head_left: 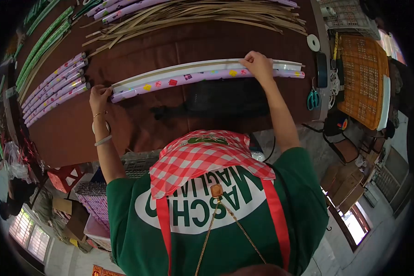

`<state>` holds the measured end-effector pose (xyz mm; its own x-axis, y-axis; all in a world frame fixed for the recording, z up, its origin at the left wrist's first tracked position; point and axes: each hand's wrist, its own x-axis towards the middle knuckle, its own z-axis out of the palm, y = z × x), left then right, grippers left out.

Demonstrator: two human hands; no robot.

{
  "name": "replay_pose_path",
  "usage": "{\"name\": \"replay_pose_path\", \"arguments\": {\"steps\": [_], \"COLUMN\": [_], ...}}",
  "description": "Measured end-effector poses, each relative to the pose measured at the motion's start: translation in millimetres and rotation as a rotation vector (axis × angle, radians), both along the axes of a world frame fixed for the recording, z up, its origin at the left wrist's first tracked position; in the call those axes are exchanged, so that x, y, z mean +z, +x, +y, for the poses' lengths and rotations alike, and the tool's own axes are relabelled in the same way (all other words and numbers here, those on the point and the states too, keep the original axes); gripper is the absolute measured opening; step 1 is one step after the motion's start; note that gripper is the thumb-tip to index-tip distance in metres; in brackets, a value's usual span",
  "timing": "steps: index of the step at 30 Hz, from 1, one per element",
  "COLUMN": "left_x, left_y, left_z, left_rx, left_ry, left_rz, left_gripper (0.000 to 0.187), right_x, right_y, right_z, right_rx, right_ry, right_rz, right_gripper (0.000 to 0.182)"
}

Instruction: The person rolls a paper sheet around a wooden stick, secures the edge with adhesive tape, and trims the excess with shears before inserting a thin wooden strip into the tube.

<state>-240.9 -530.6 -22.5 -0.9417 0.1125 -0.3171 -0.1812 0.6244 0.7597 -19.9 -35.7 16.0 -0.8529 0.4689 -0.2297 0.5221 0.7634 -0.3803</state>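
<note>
Purple wrapped strip pinned under both grips: left hand, right hand.

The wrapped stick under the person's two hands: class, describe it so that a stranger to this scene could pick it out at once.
Start at the brown table. Across its middle lies the wrapped stick, long, covered in pale purple gift-patterned paper, with the left hand at one end and the right hand near the other. Unlike the finished sticks piled to the left, it lies alone beside a white strip.

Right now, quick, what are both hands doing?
Left hand: pinching the end of the long lilac gift-patterned paper strip.
Right hand: pressing down on the same strip.
</note>
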Motion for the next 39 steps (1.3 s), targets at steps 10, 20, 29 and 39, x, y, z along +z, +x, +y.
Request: {"name": "replay_pose_path", "arguments": {"steps": [10, 20, 29, 39], "left_x": [12, 5, -1, 17], "left_y": [5, 3, -1, 8], "left_z": [9, 4, 0, 12], "left_rx": [0.003, -0.007, -0.031, 0.000], "left_ry": [-0.007, -0.037, -0.151, -0.088], "left_rz": [-0.001, 0.029, 0.047, 0.055], "left_gripper": [0.037, 0.042, 0.039, 0.041], "right_x": [9, 7, 2, 12], "right_y": [-5, 22, 45, 4], "right_z": [1, 41, 75, 3], "right_rx": [0.024, 0.025, -0.120, -0.052], "right_ry": [0.042, 0.178, 0.183, -0.134], "right_rz": [-0.037, -0.033, -0.025, 0.009], "right_gripper": [0.021, 0.019, 0.021, 0.023]}}
